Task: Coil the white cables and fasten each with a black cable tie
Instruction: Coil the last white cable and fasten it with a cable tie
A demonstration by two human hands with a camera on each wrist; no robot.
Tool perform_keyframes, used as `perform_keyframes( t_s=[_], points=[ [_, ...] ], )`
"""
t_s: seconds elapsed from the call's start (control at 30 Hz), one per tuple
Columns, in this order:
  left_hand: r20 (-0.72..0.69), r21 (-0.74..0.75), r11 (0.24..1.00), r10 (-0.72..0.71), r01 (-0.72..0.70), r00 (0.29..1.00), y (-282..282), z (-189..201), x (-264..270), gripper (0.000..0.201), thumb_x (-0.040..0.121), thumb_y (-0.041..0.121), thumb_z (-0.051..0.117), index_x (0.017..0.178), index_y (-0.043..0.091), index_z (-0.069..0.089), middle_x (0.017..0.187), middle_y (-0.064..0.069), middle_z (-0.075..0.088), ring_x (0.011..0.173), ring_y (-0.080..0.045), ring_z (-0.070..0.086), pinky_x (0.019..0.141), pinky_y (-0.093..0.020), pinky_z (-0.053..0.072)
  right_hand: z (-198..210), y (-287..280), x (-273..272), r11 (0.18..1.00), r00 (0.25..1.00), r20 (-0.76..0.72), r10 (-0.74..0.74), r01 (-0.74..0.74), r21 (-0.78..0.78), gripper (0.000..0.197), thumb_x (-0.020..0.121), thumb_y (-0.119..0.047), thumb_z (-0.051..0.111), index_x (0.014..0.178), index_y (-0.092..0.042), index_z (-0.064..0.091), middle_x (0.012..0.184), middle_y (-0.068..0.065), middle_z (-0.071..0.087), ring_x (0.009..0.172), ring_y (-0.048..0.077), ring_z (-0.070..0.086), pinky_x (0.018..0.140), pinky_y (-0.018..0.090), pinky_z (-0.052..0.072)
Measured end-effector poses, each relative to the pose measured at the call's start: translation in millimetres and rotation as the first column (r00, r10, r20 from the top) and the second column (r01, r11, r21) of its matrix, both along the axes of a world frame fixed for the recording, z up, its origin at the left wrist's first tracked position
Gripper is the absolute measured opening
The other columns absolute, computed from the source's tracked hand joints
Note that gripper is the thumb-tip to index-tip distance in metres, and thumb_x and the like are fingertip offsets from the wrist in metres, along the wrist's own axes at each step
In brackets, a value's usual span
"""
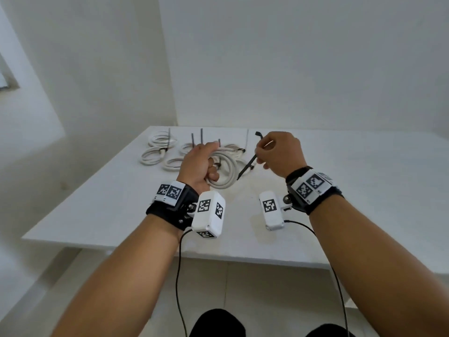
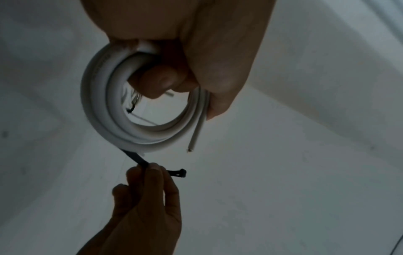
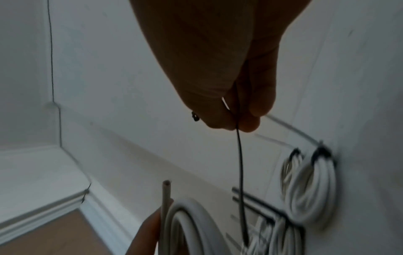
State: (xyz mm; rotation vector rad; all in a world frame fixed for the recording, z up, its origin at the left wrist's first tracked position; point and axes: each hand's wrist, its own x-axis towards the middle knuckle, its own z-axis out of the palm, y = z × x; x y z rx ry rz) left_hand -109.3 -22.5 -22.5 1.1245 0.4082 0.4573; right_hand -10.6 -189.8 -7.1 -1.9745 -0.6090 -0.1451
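My left hand (image 1: 199, 164) grips a coiled white cable (image 1: 227, 171) above the white table (image 1: 340, 203); in the left wrist view the coil (image 2: 102, 110) hangs from the curled fingers with a loose end (image 2: 196, 136) sticking out. My right hand (image 1: 277, 152) pinches a black cable tie (image 1: 246, 167) near its head end. The tie's head (image 2: 182, 172) pokes out beside the fingertips (image 2: 152, 169), and its strap (image 3: 241, 172) runs down to the coil's outer edge. In the right wrist view the coil (image 3: 185, 224) is at the bottom.
Several tied white coils (image 1: 155, 152) with black tie tails sticking up lie at the table's far side, behind the hands. More tied coils (image 3: 309, 186) show in the right wrist view. A wall stands behind the table; tiled floor lies below its near edge.
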Motion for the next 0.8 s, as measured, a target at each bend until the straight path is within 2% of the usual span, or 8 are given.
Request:
perform_keyframes(
  t_s=[0.2, 0.33, 0.47, 0.53, 0.6, 0.7, 0.77, 0.8],
  points=[
    [-0.053, 0.076, 0.982, -0.169, 0.172, 0.984, -64, 5, 53, 0.038, 0.093, 0.022, 0.063, 0.068, 0.023, 0.035, 0.051, 0.005, 0.020, 0.040, -0.012, 0.017, 0.039, -0.019, 0.022, -8, -63, 45, 0.968, 0.972, -0.153, -0.176, 0.200, 0.153, 0.018, 0.083, -0.011, 0.067, 0.094, -0.015, 0.053, 0.072, 0.006, 0.074, 0.055, 0.018, 0.068, 0.053, 0.028, 0.055],
    [-0.092, 0.115, 0.964, -0.230, 0.240, 0.969, -87, 6, 77, 0.039, 0.092, 0.022, 0.064, 0.066, 0.023, 0.036, 0.051, 0.005, 0.022, 0.041, -0.013, 0.018, 0.039, -0.020, 0.023, -19, -73, 65, 0.965, 0.953, -0.251, -0.171, 0.213, 0.155, 0.019, 0.084, -0.014, 0.070, 0.098, -0.013, 0.057, 0.078, 0.004, 0.075, 0.055, 0.011, 0.066, 0.052, 0.020, 0.045],
    [-0.143, 0.125, 0.950, -0.267, 0.285, 0.953, -90, -1, 90, 0.041, 0.091, 0.022, 0.066, 0.063, 0.022, 0.036, 0.050, 0.004, 0.025, 0.042, -0.014, 0.019, 0.038, -0.020, 0.023, -24, -70, 71, 0.984, 0.906, -0.423, 0.031, 0.047, 0.173, 0.003, 0.091, -0.009, 0.064, 0.092, -0.010, 0.061, 0.075, 0.007, 0.073, 0.052, 0.012, 0.061, 0.048, 0.022, 0.042],
    [-0.167, 0.138, 0.943, -0.279, 0.303, 0.946, -89, -8, 92, 0.039, 0.091, 0.023, 0.065, 0.063, 0.022, 0.039, 0.049, 0.004, 0.027, 0.041, -0.014, 0.020, 0.038, -0.020, 0.023, -23, -67, 71, 0.986, 0.875, -0.464, 0.136, -0.077, 0.144, 0.006, 0.093, -0.010, 0.062, 0.088, -0.010, 0.062, 0.075, 0.006, 0.070, 0.054, 0.013, 0.060, 0.048, 0.021, 0.046],
    [-0.185, 0.128, 0.942, -0.284, 0.309, 0.941, -87, -14, 92, 0.037, 0.092, 0.023, 0.064, 0.058, 0.020, 0.050, 0.049, 0.004, 0.026, 0.040, -0.012, 0.021, 0.038, -0.020, 0.024, -21, -63, 72, 0.980, 0.858, -0.474, 0.201, -0.178, 0.093, 0.006, 0.093, -0.015, 0.064, 0.088, -0.011, 0.063, 0.071, 0.002, 0.067, 0.056, 0.012, 0.060, 0.050, 0.020, 0.048],
    [-0.199, 0.070, 0.946, -0.298, 0.317, 0.934, -79, -20, 93, 0.031, 0.093, 0.023, 0.063, 0.063, 0.018, 0.054, 0.049, 0.005, 0.025, 0.040, -0.011, 0.022, 0.037, -0.019, 0.024, -25, -53, 76, 0.963, 0.839, -0.488, 0.241, -0.268, 0.015, 0.008, 0.092, -0.023, 0.066, 0.090, -0.015, 0.065, 0.075, 0.002, 0.068, 0.066, 0.017, 0.061, 0.069, 0.029, 0.053],
    [-0.208, 0.033, 0.943, -0.319, 0.332, 0.925, -73, -22, 94, 0.025, 0.093, 0.023, 0.062, 0.071, 0.016, 0.054, 0.049, 0.006, 0.024, 0.040, -0.010, 0.021, 0.037, -0.019, 0.023, -32, -46, 78, 0.956, 0.811, -0.518, 0.272, -0.291, 0.045, 0.012, 0.087, -0.028, 0.068, 0.090, -0.017, 0.065, 0.087, 0.012, 0.069, 0.082, 0.027, 0.061, 0.083, 0.043, 0.051],
    [-0.214, 0.026, 0.941, -0.325, 0.338, 0.921, -70, -23, 94, 0.023, 0.093, 0.022, 0.061, 0.073, 0.015, 0.055, 0.049, 0.005, 0.023, 0.039, -0.010, 0.021, 0.037, -0.019, 0.023, -35, -44, 80, 0.955, 0.802, -0.527, 0.281, -0.291, 0.066, 0.013, 0.087, -0.029, 0.070, 0.089, -0.017, 0.064, 0.090, 0.015, 0.068, 0.085, 0.030, 0.059, 0.084, 0.045, 0.049]
  ],
)
